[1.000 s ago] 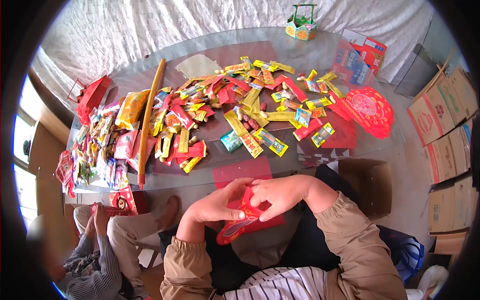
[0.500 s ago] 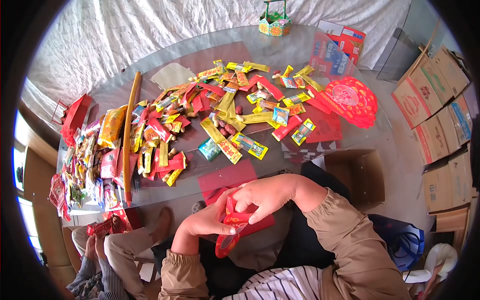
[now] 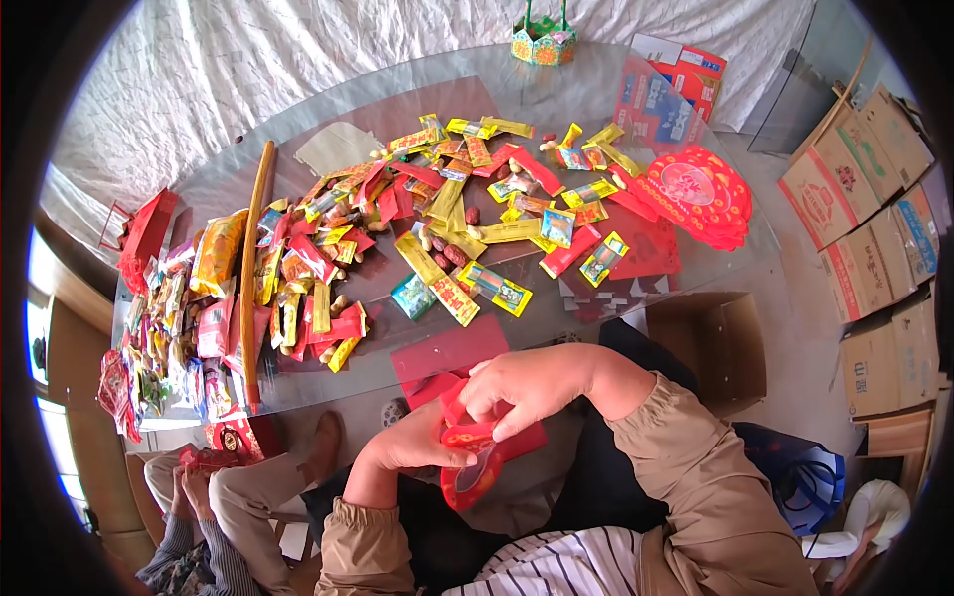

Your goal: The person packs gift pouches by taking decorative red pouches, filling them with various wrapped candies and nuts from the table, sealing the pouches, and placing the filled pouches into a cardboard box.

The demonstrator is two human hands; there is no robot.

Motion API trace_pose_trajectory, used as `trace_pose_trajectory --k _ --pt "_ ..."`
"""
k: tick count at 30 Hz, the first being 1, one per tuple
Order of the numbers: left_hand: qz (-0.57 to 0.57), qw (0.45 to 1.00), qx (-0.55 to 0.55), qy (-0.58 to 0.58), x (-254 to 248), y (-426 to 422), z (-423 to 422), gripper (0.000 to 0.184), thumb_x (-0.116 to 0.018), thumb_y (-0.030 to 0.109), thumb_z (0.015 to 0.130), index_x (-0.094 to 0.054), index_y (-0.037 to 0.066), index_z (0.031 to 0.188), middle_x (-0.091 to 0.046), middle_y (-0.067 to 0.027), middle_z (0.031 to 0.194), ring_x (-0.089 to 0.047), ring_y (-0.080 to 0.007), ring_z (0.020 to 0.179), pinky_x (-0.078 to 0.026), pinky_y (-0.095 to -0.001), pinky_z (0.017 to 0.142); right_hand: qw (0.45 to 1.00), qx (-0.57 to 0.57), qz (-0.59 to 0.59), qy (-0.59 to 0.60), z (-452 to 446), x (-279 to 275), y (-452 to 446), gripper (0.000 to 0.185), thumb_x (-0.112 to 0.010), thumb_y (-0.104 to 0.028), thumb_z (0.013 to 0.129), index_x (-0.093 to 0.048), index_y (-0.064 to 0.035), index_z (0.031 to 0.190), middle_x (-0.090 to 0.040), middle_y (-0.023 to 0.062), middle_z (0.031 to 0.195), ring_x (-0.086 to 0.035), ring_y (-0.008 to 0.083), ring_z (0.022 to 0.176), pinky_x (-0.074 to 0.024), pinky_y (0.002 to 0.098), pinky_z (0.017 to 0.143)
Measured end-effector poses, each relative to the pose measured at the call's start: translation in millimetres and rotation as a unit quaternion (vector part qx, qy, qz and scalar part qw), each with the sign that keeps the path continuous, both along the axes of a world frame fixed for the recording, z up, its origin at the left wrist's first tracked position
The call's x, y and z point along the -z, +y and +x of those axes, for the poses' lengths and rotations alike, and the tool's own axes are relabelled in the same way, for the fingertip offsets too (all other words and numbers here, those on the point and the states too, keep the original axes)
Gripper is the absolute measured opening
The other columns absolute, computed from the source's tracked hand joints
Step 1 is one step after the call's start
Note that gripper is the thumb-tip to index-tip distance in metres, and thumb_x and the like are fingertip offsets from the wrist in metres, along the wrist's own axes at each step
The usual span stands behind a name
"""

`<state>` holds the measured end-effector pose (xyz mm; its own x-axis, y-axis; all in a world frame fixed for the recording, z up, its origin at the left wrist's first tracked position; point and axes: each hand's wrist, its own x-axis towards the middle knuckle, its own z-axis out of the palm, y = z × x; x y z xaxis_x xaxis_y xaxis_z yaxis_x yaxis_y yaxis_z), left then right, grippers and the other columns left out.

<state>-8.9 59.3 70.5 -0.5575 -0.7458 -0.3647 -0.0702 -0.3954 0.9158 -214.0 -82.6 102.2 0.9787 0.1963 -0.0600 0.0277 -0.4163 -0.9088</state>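
Over my lap, at the table's near edge, my left hand [image 3: 412, 442] grips a red candy box [image 3: 469, 467] of printed paper with gold patterns and a dark oval window. My right hand [image 3: 527, 389] bends over its upper part, with thumb and fingers closed on the edge; the fingertips are partly hidden. Beyond both hands lies a flat red sheet [image 3: 449, 348] at the table edge. A loose pile of wrapped snack sticks [image 3: 437, 273], red dates [image 3: 455, 256] and peanuts covers the glass table [image 3: 556, 104].
A wooden stick [image 3: 255, 288] separates the pile from more packets [image 3: 164, 338] at left. A stack of red scalloped paper pieces [image 3: 701, 194] sits right. Cartons [image 3: 865, 189], an open cardboard box [image 3: 740, 348] and a small green basket [image 3: 544, 45] surround the table. Another person's hands [image 3: 194, 487] show lower left.
The candy box has turned slightly in my hands, so more of its dark oval window faces me. Both hands stay on it. The other person's hands have shifted a little.
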Motion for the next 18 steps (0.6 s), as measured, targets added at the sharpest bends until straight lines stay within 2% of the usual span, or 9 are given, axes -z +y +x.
trace_pose_trajectory --k 4,5,6,8,9,12,13,16,18 --pt "-0.011 0.999 -0.018 -0.034 -4.3 -2.1 -0.9 0.067 -0.083 0.013 0.075 -0.053 0.007 0.135 -0.06 -0.0059 0.127 -0.057 -0.0168 0.118 -0.045 -0.0344 0.103 0.987 0.085 0.135 -0.016 -5.9 -5.2 -10.7 0.017 -0.075 -0.016 0.089 -0.065 -0.0013 0.089 -0.069 0.0146 0.119 -0.063 0.0287 0.119 -0.0453 0.0414 0.103" --pt "-0.016 0.999 -0.023 -0.037 -5.0 -2.8 -2.9 0.066 -0.082 0.012 0.075 -0.054 0.007 0.134 -0.06 -0.0065 0.126 -0.058 -0.0177 0.117 -0.045 -0.0345 0.102 0.98 0.115 0.155 -0.047 -7.9 -6.4 -16.0 0.02 -0.073 -0.02 0.093 -0.066 -0.0018 0.098 -0.068 0.0159 0.125 -0.063 0.027 0.119 -0.0482 0.0391 0.1" --pt "-0.047 0.997 -0.021 -0.058 -0.8 -3.0 -4.0 0.068 -0.083 0.013 0.073 -0.054 0.006 0.134 -0.06 -0.0078 0.124 -0.058 -0.0198 0.116 -0.045 -0.0351 0.102 0.972 0.165 0.139 -0.092 -7.0 -2.3 -18.3 0.02 -0.072 -0.016 0.093 -0.066 0.0 0.102 -0.069 0.0134 0.12 -0.064 0.0224 0.117 -0.049 0.0364 0.099" --pt "-0.108 0.989 -0.017 -0.101 12.2 -3.3 -6.2 0.071 -0.083 0.014 0.07 -0.055 0.005 0.134 -0.061 -0.0103 0.121 -0.06 -0.0238 0.114 -0.046 -0.0364 0.101 0.946 0.285 0.064 -0.14 -4.6 3.8 -24.1 0.021 -0.07 -0.019 0.095 -0.065 -0.0015 0.107 -0.068 0.0146 0.125 -0.062 0.0264 0.121 -0.047 0.0382 0.102" --pt "-0.143 0.979 -0.011 -0.146 14.5 -1.9 -8.0 0.077 -0.083 0.019 0.068 -0.053 0.004 0.137 -0.06 -0.0148 0.118 -0.059 -0.0309 0.114 -0.046 -0.0386 0.102 0.929 0.313 -0.072 -0.182 -1.5 16.6 -30.5 0.027 -0.069 -0.019 0.093 -0.065 -0.0015 0.113 -0.067 0.015 0.127 -0.061 0.0313 0.121 -0.0454 0.041 0.105" --pt "-0.166 0.96 0.032 -0.222 12.5 -4.8 -14.7 0.072 -0.084 0.02 0.07 -0.055 0.003 0.133 -0.059 -0.0158 0.124 -0.059 -0.03 0.117 -0.046 -0.0384 0.102 0.897 0.352 -0.232 -0.13 9.6 39.1 -33.3 0.035 -0.07 -0.02 0.09 -0.066 -0.0009 0.119 -0.066 0.0141 0.129 -0.059 0.0338 0.119 -0.0416 0.0464 0.107" --pt "-0.171 0.958 0.037 -0.228 13.5 -6.0 -16.2 0.073 -0.083 0.022 0.07 -0.054 0.003 0.134 -0.058 -0.0173 0.124 -0.058 -0.0323 0.118 -0.046 -0.0392 0.103 0.887 0.343 -0.276 -0.141 16.5 46.9 -31.0 0.042 -0.071 -0.023 0.086 -0.066 -0.0016 0.122 -0.065 0.0108 0.13 -0.057 0.0309 0.121 -0.0386 0.0493 0.109" --pt "-0.175 0.95 0.052 -0.254 17.0 -9.5 -19.3 0.076 -0.082 0.027 0.071 -0.052 0.002 0.136 -0.057 -0.0212 0.126 -0.056 -0.0375 0.12 -0.045 -0.0412 0.105 0.855 0.327 -0.367 -0.166 34.3 51.4 -20.6 0.042 -0.069 -0.023 0.09 -0.065 -0.0049 0.127 -0.062 0.0104 0.135 -0.054 0.0295 0.125 -0.0388 0.0479 0.109" --pt "-0.165 0.943 0.062 -0.283 22.6 -11.5 -21.4 0.078 -0.082 0.031 0.072 -0.051 0.002 0.138 -0.056 -0.0225 0.129 -0.055 -0.0388 0.123 -0.044 -0.0421 0.107 0.855 0.33 -0.357 -0.178 44.5 51.1 -22.2 0.04 -0.07 -0.022 0.088 -0.066 -0.0042 0.123 -0.063 0.0088 0.133 -0.054 0.0284 0.123 -0.0416 0.0466 0.105"
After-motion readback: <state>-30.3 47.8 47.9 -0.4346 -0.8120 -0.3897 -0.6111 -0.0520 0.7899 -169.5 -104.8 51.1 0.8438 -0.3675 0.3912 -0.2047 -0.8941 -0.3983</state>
